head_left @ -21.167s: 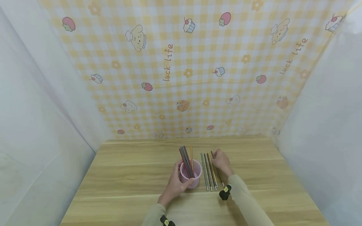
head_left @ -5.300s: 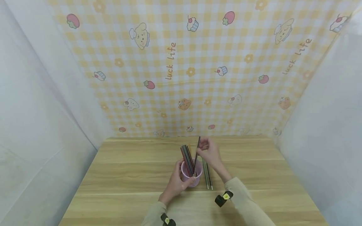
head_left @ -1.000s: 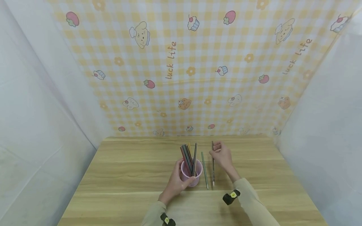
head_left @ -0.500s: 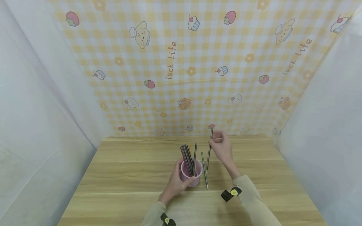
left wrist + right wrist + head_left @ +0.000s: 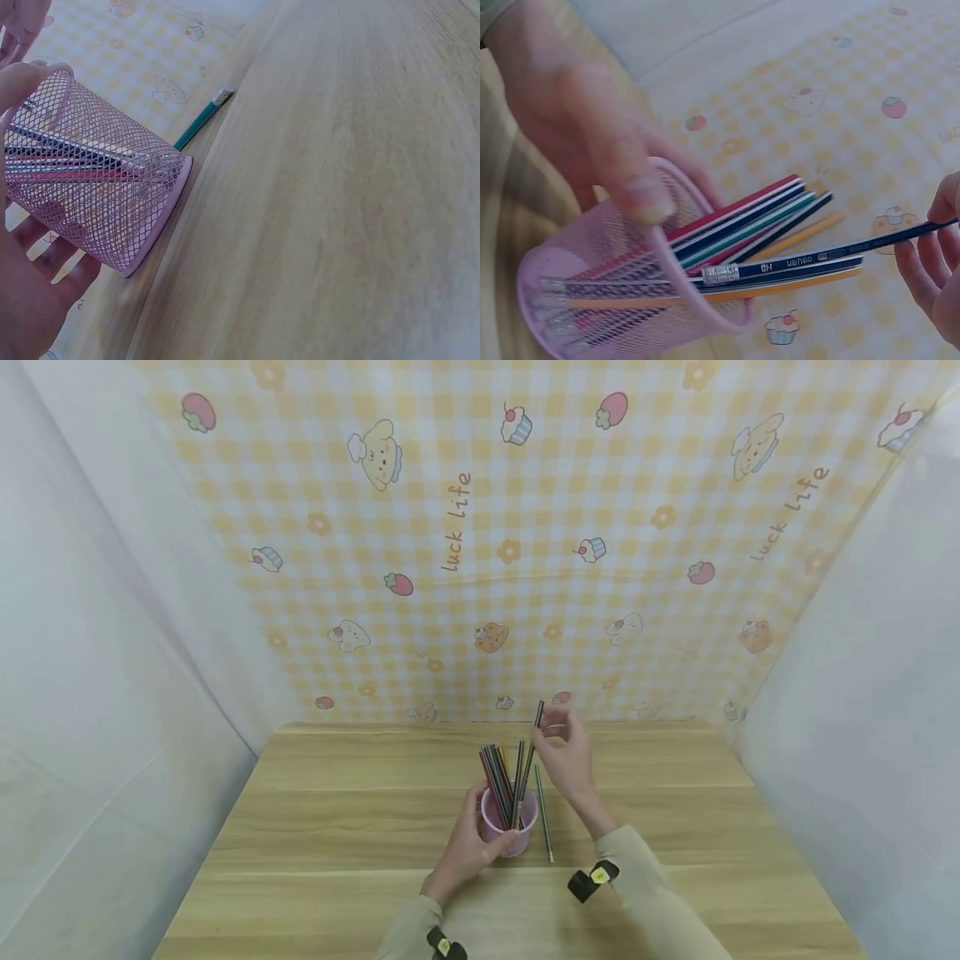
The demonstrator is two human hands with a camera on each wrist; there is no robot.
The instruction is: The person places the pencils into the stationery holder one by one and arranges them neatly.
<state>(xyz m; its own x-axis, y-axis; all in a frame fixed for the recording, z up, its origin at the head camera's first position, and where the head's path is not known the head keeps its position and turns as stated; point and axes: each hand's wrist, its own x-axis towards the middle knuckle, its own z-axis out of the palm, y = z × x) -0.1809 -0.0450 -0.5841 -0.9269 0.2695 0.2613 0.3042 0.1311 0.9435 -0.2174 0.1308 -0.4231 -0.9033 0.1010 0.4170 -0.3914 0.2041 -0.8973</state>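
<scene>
A pink mesh pen cup (image 5: pixel 97 180) stands on the wooden table, with several pencils (image 5: pixel 780 202) in red, blue, green, black and orange leaning inside it. My left hand (image 5: pixel 467 847) grips the cup round its side, thumb near the rim. Over the cup's right side my right hand (image 5: pixel 566 756) pinches a dark blue pencil (image 5: pixel 802 259) near its upper end. That pencil slants down, its metal-banded eraser end at the cup's mouth. Just right of the cup, a green pencil (image 5: pixel 543 814) lies on the table; its eraser end also shows in the left wrist view.
The wooden table (image 5: pixel 337 827) ends at a yellow checked backdrop (image 5: pixel 480 610) with cartoon prints. White sheets (image 5: pixel 97 693) hang on both sides. Black cameras are strapped to both wrists.
My right hand lifted the dark pencil from the table right of the green one and carried it left, to the cup. Earlier, other pencils from the row went into the cup. The left hand stays put.
</scene>
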